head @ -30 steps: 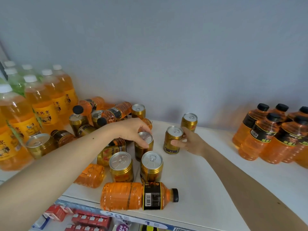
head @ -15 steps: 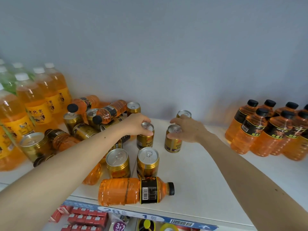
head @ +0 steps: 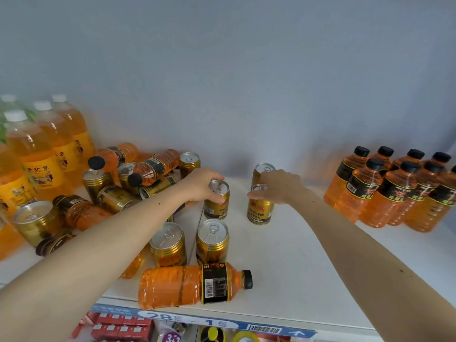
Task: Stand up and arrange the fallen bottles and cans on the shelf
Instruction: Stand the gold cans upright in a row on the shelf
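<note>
On the white shelf (head: 291, 262), my left hand (head: 201, 185) grips the top rim of an upright gold can (head: 217, 204). My right hand (head: 278, 186) lies over the top of another upright gold can (head: 259, 209), fingers curled round its rim. A third can (head: 261, 169) stands just behind it. Two more upright cans (head: 168, 245) (head: 212, 241) stand nearer the front. An orange bottle (head: 195, 283) lies on its side at the front edge. Behind my left arm is a heap of fallen cans and bottles (head: 138, 174).
Tall yellow-labelled bottles (head: 37, 159) stand at the far left. A group of upright black-capped orange bottles (head: 394, 191) fills the right. The grey back wall rises behind. A blue price strip (head: 197, 322) runs along the shelf front, with goods on the shelf below.
Both hands have moved slightly toward the back with their cans; my right hand has gone from the can's side to over its top. The camera has shifted a little.
</note>
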